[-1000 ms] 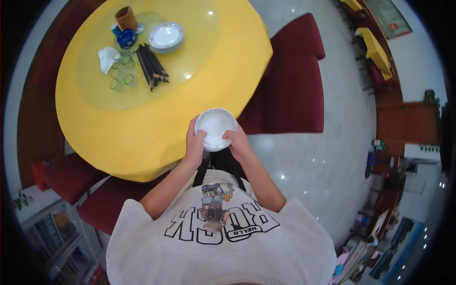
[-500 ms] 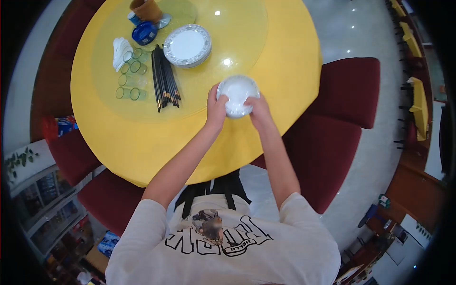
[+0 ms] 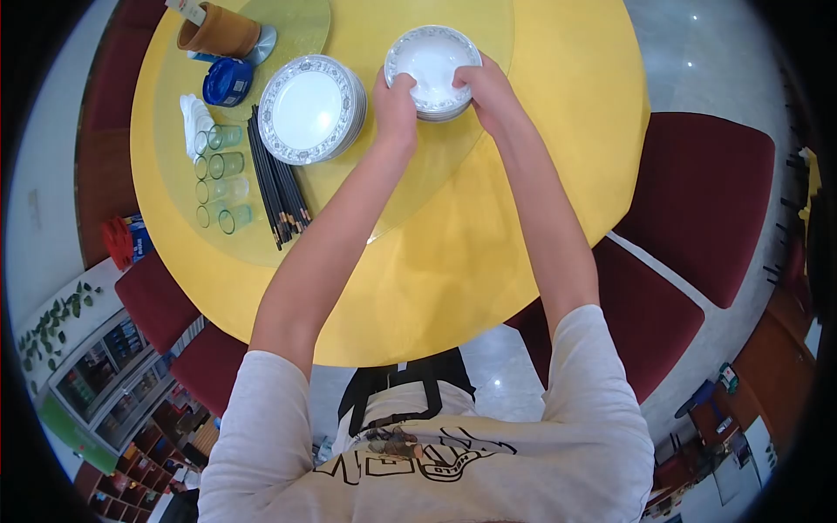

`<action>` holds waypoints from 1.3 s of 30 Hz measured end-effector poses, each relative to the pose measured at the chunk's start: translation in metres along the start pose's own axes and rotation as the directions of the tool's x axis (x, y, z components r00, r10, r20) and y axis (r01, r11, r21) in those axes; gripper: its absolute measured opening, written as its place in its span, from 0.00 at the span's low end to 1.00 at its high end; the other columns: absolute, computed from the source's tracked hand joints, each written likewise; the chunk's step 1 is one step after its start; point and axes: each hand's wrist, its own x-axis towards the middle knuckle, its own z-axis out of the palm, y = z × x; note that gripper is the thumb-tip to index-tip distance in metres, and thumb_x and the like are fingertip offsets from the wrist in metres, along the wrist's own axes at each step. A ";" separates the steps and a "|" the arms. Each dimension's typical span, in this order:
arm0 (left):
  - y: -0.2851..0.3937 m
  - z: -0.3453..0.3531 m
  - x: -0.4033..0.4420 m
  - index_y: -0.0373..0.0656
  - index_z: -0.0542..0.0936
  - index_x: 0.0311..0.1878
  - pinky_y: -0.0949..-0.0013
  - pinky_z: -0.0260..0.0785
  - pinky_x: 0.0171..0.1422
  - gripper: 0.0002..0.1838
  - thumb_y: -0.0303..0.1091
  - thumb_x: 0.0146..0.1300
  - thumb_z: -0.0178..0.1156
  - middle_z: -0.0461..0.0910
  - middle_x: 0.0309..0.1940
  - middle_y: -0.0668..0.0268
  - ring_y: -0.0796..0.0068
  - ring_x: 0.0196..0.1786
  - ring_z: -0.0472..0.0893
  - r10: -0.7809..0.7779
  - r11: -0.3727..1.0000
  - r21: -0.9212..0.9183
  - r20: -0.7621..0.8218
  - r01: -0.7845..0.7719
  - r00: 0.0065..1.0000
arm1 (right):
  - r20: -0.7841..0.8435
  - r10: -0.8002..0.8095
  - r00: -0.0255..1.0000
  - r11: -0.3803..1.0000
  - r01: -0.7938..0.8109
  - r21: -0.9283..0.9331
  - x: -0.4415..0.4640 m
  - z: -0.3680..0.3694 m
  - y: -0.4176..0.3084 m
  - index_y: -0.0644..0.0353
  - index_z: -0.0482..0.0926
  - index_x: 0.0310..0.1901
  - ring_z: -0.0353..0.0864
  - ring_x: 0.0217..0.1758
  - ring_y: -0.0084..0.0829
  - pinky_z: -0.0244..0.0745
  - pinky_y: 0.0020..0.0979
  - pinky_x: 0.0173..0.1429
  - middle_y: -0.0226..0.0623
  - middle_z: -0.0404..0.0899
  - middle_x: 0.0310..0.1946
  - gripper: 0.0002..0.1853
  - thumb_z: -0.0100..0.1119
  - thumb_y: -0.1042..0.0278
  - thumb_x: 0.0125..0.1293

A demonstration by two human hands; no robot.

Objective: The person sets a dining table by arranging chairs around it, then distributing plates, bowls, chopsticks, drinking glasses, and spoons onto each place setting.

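Note:
A stack of white bowls with grey patterned rims is held between my two hands over the glass turntable. My left hand grips the stack's left side, its thumb over the rim. On the right side my right hand is closed the same way, thumb pressed on the inner edge. The fingers under the bowls are hidden. Left of the bowls stands a pile of white plates with matching rims. Whether the stack touches the turntable I cannot tell.
Black chopsticks lie left of the plates, beside several green-tinted glasses and white spoons. Farther back are a blue ashtray and a brown pot. Dark red chairs surround the yellow-covered table.
Both hands have carried the bowl stack forward, away from my body, to beside the plates. My arms are stretched farther out, and the camera view has shifted.

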 end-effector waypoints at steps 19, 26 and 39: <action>0.037 0.011 0.093 0.33 0.73 0.51 0.66 0.64 0.55 0.19 0.28 0.54 0.54 0.76 0.44 0.61 0.69 0.49 0.74 0.012 0.995 0.097 -0.059 -0.006 0.998 | 0.060 -0.165 0.984 0.984 0.161 0.078 0.103 0.030 -0.011 0.65 0.72 0.57 0.73 0.51 0.30 0.68 0.31 0.55 0.38 0.76 0.46 0.28 0.53 0.79 0.49; 0.051 0.020 0.086 0.32 0.72 0.54 0.67 0.63 0.57 0.22 0.30 0.57 0.58 0.76 0.46 0.61 0.71 0.50 0.73 0.135 0.948 0.313 -0.213 -0.063 0.968 | -0.060 -0.448 0.892 0.892 0.442 -0.097 0.116 0.028 0.001 0.69 0.70 0.59 0.76 0.57 0.37 0.71 0.33 0.62 0.47 0.77 0.53 0.30 0.63 0.79 0.51; 0.096 -0.198 -0.352 0.37 0.62 0.21 0.71 0.51 0.24 0.17 0.28 0.67 0.49 0.58 0.15 0.67 0.80 0.21 0.57 0.256 0.801 0.583 -0.125 -0.138 0.959 | -0.161 -0.208 0.965 0.950 0.159 -0.270 -0.247 0.000 0.092 0.63 0.73 0.38 0.71 0.35 0.20 0.68 0.23 0.42 0.28 0.72 0.32 0.01 0.52 0.77 0.66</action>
